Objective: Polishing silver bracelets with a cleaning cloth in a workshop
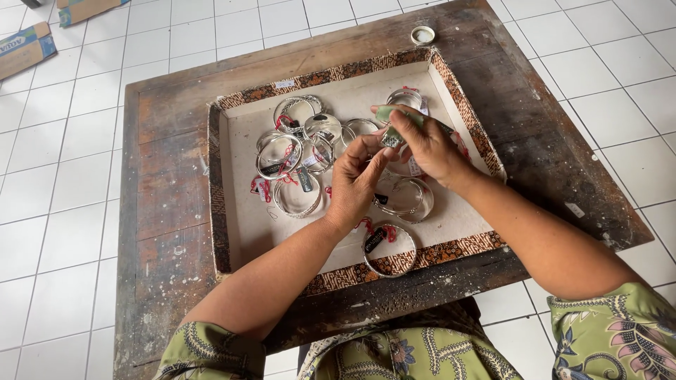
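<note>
Fingers (386, 151) pinch a bangle (389, 138) above tray (366, 68) of bracelets (279, 156).

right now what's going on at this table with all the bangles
A person holds both hands over a shallow tray with a patterned fabric rim, set on a worn wooden table. The right hand pinches a small green piece, and the left hand meets it at the fingertips. Silver bangles with red strings and small tags lie loose in the tray.

Bangles (299, 151) in tray (232, 211) on table (169, 211)
</note>
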